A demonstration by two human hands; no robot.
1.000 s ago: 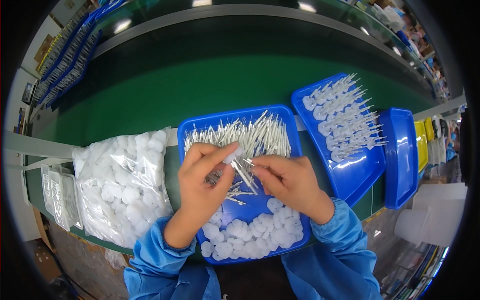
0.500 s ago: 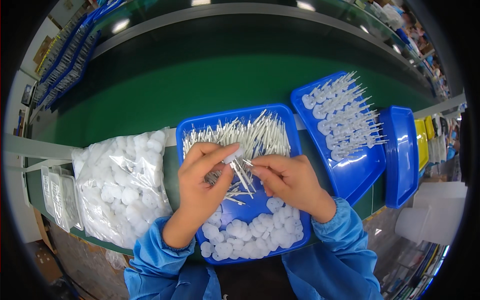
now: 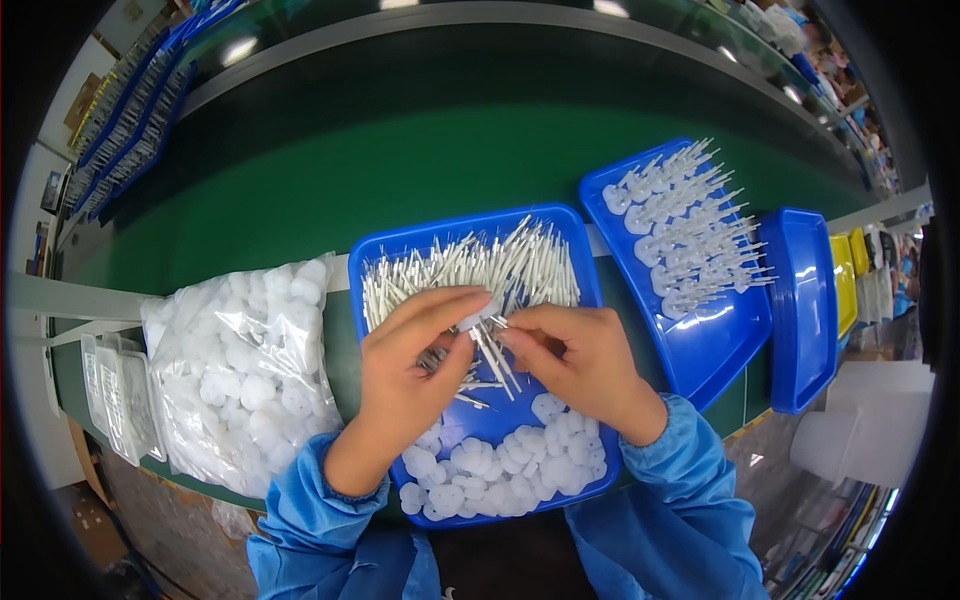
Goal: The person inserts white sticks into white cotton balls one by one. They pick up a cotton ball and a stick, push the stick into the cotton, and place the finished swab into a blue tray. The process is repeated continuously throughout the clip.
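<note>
The left hand [image 3: 415, 350], pinching a white disc [image 3: 478, 318] with sticks [image 3: 497, 366] hanging from it over the blue tray [image 3: 492, 418], has edged nearer the right hand [image 3: 580, 360], whose fingertips seem closed on another stick, bringing the parts close together; contact is unclear.

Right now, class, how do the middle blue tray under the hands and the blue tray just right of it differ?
The middle tray holds separate piles of loose rods and white discs; the right tray holds discs with rods standing on them, in rows.
The middle tray sits roughly square to the view; the right tray slants.
Both are blue with raised rims.
</note>
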